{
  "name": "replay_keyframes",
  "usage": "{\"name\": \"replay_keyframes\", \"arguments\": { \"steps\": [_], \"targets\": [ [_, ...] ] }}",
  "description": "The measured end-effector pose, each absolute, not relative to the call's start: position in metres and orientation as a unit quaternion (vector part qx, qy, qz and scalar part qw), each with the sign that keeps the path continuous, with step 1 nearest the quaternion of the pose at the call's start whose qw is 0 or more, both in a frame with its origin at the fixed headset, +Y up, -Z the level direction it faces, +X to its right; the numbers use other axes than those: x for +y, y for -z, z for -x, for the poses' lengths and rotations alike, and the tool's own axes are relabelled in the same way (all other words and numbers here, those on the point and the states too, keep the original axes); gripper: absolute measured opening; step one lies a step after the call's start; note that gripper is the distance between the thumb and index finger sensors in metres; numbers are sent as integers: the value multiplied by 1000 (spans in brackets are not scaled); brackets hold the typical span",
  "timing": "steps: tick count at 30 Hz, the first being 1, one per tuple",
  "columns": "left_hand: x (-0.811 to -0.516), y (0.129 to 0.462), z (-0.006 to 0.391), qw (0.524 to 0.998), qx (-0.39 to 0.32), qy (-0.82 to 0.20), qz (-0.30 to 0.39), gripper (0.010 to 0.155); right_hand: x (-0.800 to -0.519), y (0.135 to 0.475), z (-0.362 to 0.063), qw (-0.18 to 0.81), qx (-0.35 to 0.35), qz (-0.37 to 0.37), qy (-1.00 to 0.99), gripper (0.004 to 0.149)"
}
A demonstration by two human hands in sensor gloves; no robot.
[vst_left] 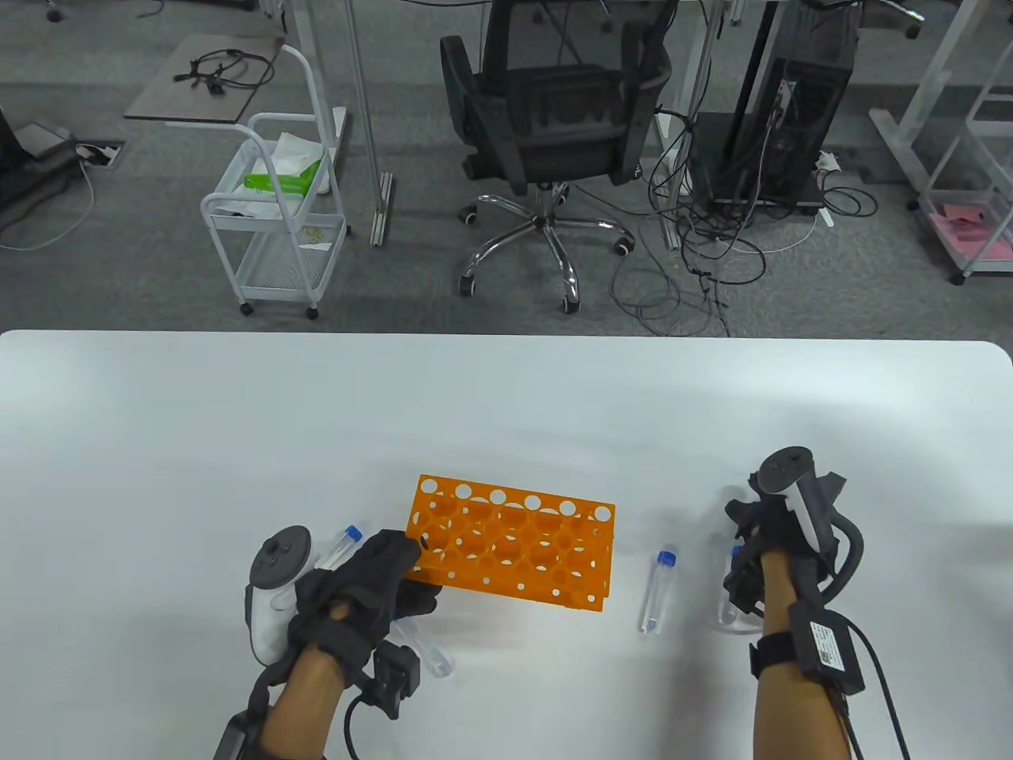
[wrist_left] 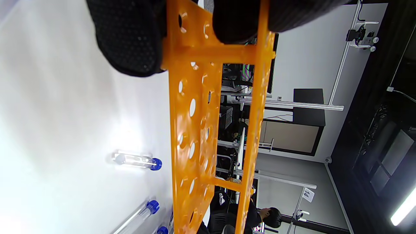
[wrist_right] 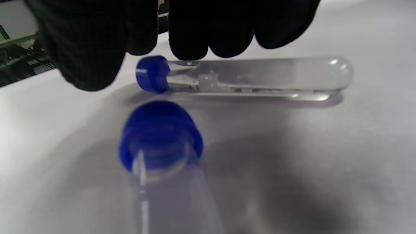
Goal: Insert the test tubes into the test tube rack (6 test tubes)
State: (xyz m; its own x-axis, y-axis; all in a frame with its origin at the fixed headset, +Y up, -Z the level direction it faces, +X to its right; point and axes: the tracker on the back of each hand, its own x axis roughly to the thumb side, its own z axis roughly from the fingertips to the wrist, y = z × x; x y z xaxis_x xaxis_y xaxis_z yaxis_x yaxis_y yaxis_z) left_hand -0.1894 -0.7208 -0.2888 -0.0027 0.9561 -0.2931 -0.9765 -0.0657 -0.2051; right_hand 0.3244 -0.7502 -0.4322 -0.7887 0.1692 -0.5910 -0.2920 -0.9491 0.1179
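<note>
The orange test tube rack [vst_left: 514, 542] stands in the middle of the table, tilted. My left hand [vst_left: 372, 582] grips its left end; in the left wrist view my fingers [wrist_left: 130, 35] clamp the rack [wrist_left: 191, 107]. One capped tube [vst_left: 346, 546] lies beside my left hand, another [vst_left: 427, 655] partly under it. A tube [vst_left: 657, 590] lies right of the rack. My right hand [vst_left: 760, 546] hovers over a tube [vst_left: 732, 590]. In the right wrist view my fingertips [wrist_right: 191, 42] touch the top of a tube [wrist_right: 253, 76] lying on the table, not lifted; a second tube [wrist_right: 161, 143] lies nearer.
The white table [vst_left: 506, 412] is bare behind the rack. An office chair [vst_left: 546, 119], a white cart [vst_left: 277, 214] and cables stand on the floor beyond its far edge. Tubes [wrist_left: 136, 161] lie on the table right of the rack in the left wrist view.
</note>
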Motion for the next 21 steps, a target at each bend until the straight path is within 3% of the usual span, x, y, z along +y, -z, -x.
{"name": "replay_keyframes", "arguments": {
  "steps": [14,21],
  "targets": [
    [-727,289,187,684,37,-702,196,44,-753,442,-332,60,91,282,-953,53],
    [-727,290,184,678,31,-707,199,44,-733,430,-335,21,88,271,-958,56]
  ]
}}
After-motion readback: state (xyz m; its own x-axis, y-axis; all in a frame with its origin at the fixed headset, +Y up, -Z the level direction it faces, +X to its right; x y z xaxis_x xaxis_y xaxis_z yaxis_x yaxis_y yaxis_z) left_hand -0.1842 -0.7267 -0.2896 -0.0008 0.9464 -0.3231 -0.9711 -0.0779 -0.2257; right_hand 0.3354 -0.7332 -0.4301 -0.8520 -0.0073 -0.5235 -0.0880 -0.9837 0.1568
